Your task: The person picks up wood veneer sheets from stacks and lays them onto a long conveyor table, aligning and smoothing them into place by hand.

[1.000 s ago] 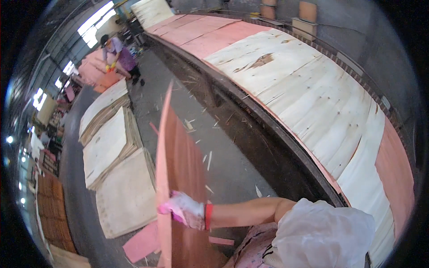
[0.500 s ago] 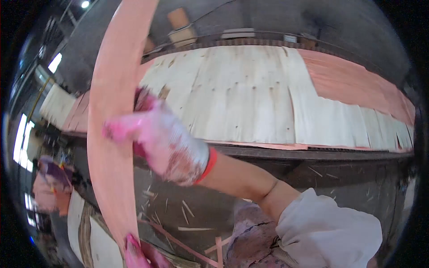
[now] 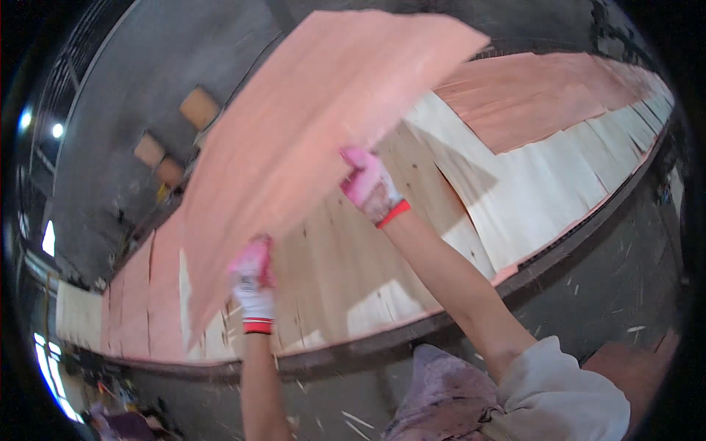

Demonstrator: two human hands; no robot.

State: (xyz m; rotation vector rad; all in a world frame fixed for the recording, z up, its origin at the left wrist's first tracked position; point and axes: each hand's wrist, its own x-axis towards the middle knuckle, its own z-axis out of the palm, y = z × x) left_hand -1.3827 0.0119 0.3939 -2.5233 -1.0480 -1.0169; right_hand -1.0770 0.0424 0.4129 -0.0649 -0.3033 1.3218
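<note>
A large pink wood veneer sheet is held up over the long work table, gripped along its near edge by both hands. My left hand, in a pink-and-white glove with a red cuff, is closed on that edge at the lower left. Farther right, my right hand pinches the same edge, its glove stained pink. The sheet slants from lower left to upper right and casts a shadow below. Under it lie pale veneer sheets, with another pink veneer layer at the far right.
More pink veneer covers the table's left end, beside a pale sheet. The dark table edge runs in front of me. Brown boxes stand beyond, and wood slivers litter the floor.
The pink sheet, seen narrow and near upright at the left before, now spreads broad over the table. Both hands have moved out over the table, and the view has turned.
</note>
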